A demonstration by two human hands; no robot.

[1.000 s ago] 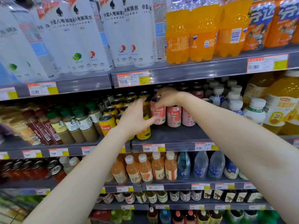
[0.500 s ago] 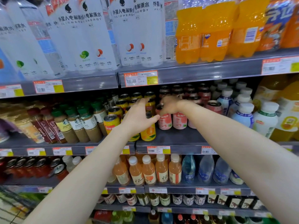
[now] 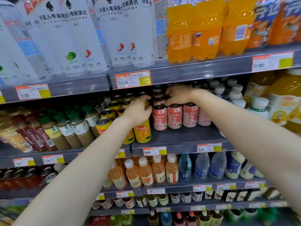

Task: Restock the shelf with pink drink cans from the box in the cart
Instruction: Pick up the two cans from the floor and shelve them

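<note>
Pink drink cans [image 3: 174, 117] stand in a front row on the grey middle shelf [image 3: 179, 141], with more pink cans in rows behind them. My right hand [image 3: 179, 95] reaches over the front row, its fingers curled on the top of a pink can [image 3: 158, 95] further back. My left hand [image 3: 138, 110] is beside the leftmost front pink can [image 3: 160, 118], fingers spread and touching the can tops between the pink and yellow rows. It holds nothing. The box and the cart are out of view.
Yellow orange-drink cans [image 3: 143, 132] stand just left of the pink ones, coffee bottles [image 3: 70, 132] further left. White-capped bottles [image 3: 259, 106] are to the right. The shelf above [image 3: 195, 70] hangs low over the cans. Bottles fill the lower shelves.
The view has moved closer and slightly up. My right hand has pushed deeper into the shelf, above the back rows. My left hand has shifted right, up against the pink cans.
</note>
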